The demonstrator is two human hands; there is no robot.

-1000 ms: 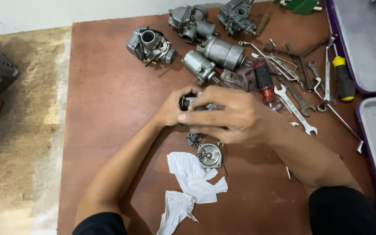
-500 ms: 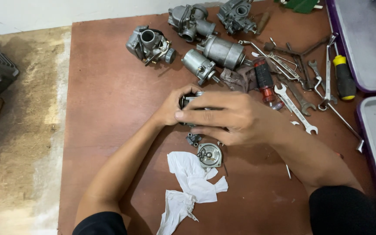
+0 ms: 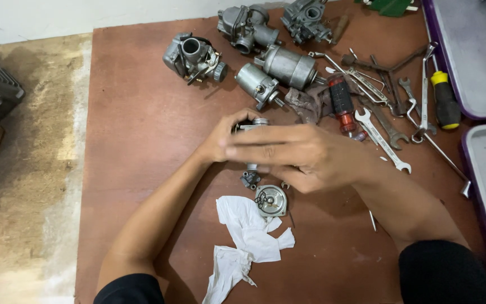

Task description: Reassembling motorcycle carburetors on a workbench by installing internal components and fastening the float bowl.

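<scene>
At the centre of the frame, two bare hands close together around a small grey metal part [image 3: 252, 125] above a brown board [image 3: 136, 141]. The right hand [image 3: 299, 155] lies across the front, its fingers [image 3: 254, 137] stretched flat and pointing left, covering most of the part; only the top edge shows between the hands. The left hand [image 3: 223, 138] cups the part from the left side, thumb and fingers curled round it in a grip. How tightly the right hand presses on the part cannot be told.

Just below the hands, a round metal cover [image 3: 270, 200] rests on the board, touching a crumpled white rag [image 3: 243, 236] that spreads toward the lower centre of the frame. A small dark fitting [image 3: 250, 179] lies between the hands and the cover.

Across the upper centre, carburetors [image 3: 193, 56] and two grey cylindrical motors [image 3: 288, 66] stand well apart from the hands. To the right, spanners [image 3: 382, 141] and a red-handled tool [image 3: 341, 104] lie scattered.
</scene>
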